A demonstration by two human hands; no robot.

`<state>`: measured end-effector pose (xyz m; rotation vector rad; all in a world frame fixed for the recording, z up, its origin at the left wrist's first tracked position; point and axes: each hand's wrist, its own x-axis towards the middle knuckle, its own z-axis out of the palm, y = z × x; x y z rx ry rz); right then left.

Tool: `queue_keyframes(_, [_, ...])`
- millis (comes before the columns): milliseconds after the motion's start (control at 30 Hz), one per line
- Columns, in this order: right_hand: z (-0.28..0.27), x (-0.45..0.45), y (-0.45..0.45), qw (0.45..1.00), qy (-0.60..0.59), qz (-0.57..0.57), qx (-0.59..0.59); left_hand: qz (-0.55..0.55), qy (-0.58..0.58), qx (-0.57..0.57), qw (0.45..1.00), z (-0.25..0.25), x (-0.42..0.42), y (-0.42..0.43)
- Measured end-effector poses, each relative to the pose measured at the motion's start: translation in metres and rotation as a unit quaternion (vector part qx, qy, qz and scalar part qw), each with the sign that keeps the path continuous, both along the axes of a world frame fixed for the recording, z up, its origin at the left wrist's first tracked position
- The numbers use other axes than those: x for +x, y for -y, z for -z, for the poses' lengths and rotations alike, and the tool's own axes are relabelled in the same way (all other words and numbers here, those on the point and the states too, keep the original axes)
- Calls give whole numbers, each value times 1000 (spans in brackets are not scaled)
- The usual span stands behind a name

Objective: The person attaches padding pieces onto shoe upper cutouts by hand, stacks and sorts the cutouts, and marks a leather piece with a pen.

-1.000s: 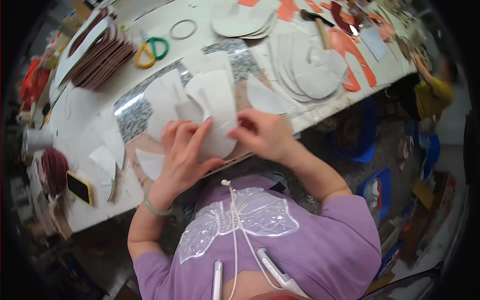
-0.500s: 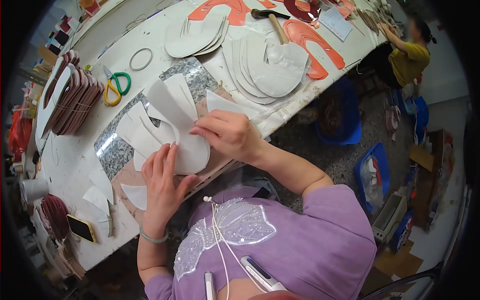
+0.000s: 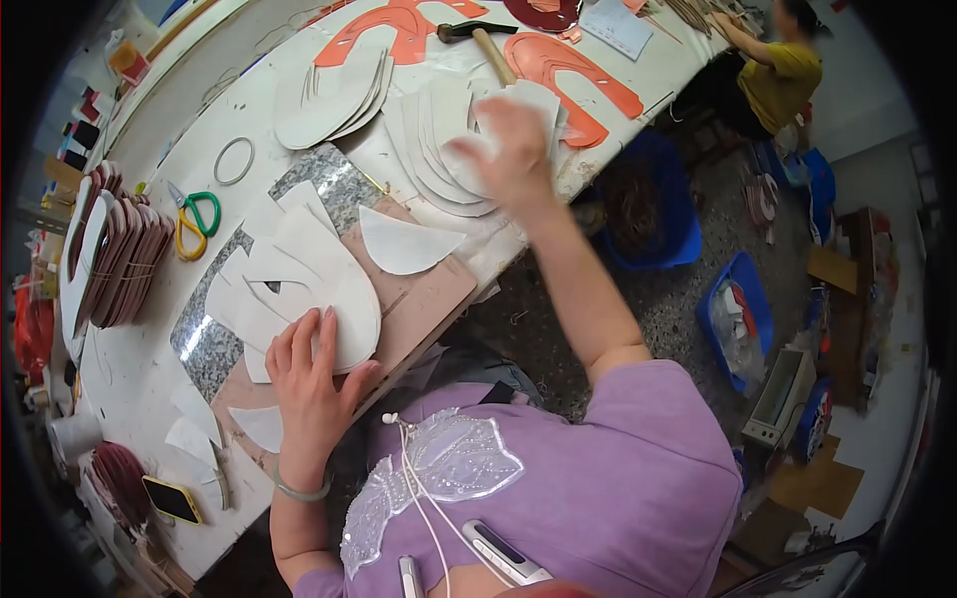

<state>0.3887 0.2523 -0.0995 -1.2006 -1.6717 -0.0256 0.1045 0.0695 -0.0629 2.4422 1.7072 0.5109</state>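
Observation:
My left hand [image 3: 311,374] rests on a small pile of white curved cut-out pieces [image 3: 324,264], fingers stretched out and thumb spread along the near edge. Under that pile lie a speckled granite slab [image 3: 214,349] and a pinkish board [image 3: 424,294]. Over the stack of white U-shaped pieces [image 3: 414,149] at the far side is my right hand [image 3: 508,154], smeared by motion. Whether its fingers hold a piece cannot be made out. A loose white half-round piece [image 3: 404,242] lies on the board between the two hands.
Scissors [image 3: 196,224], a metal ring [image 3: 234,160], a hammer [image 3: 493,55] and orange templates [image 3: 568,85] lie on the table. Bundled maroon pieces [image 3: 125,259] stand at left, near a phone [image 3: 171,498]. Blue bins [image 3: 688,234] stand on the floor; another person [image 3: 783,80] is at back right.
My right hand has left the white pile and moved away to the far stack. The raised white piece now lies flat under my left hand. The whole view has shifted slightly.

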Motion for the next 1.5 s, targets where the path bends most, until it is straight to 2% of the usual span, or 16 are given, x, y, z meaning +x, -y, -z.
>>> queue_keyframes(67, [21, 51, -30, 967, 166, 192, -27, 6, 40, -9, 999, -6, -2, -1])
queue_keyframes(200, [4, 85, -17, 968, 7, 32, -250, -32, 186, -38, 981, -3, -19, -3])
queue_keyframes(267, [-19, 85, 9, 937, -112, -155, -293, -189, 305, -33, 933, -7, -26, -2])
queue_keyframes(367, [-69, 73, 47, 704, 22, -399, -588, -187, 256, 31, 948, -22, -24, 0])
queue_keyframes(433, [-75, 18, 64, 870, 36, -394, -293, -172, 205, 90, 959, -32, -17, -5])
queue_keyframes(467, [-74, -16, 65, 895, 4, -408, -177, -119, 159, 123, 972, -34, -13, -7])
queue_keyframes(533, [-64, -72, 61, 902, 8, -432, -13, -74, 105, 158, 979, -38, -7, -7])
queue_keyframes(600, [-46, -102, 59, 863, 61, -494, -92, -67, 116, 48, 990, -38, -6, -2])
queue_keyframes(667, [-41, -117, 38, 848, -3, -528, -51, -103, 128, 123, 979, -29, -13, -4])
queue_keyframes(767, [-71, -121, -13, 910, -121, -388, 86, -172, 165, 334, 912, -15, -23, -7])
queue_keyframes(833, [-90, -122, -53, 910, -89, -309, 261, -178, 128, 194, 956, -16, -30, 5])
queue_keyframes(933, [-86, -119, -94, 925, -14, -305, 226, -87, 78, 0, 993, -5, -28, 3])
queue_keyframes(1033, [-42, -109, -120, 942, 139, -259, 163, -74, 15, -19, 997, 5, -13, 0])
queue_keyframes(1167, [-46, -87, -33, 894, 348, -192, -209, -48, -45, -44, 997, 10, -11, -2])
queue_keyframes(1267, [-47, -59, 21, 886, 263, -219, -312, -14, -49, -49, 998, 11, -22, 1])
queue_keyframes(1500, [-18, -28, 56, 908, 148, -240, -311, 63, -40, -110, 991, -24, -42, -8])
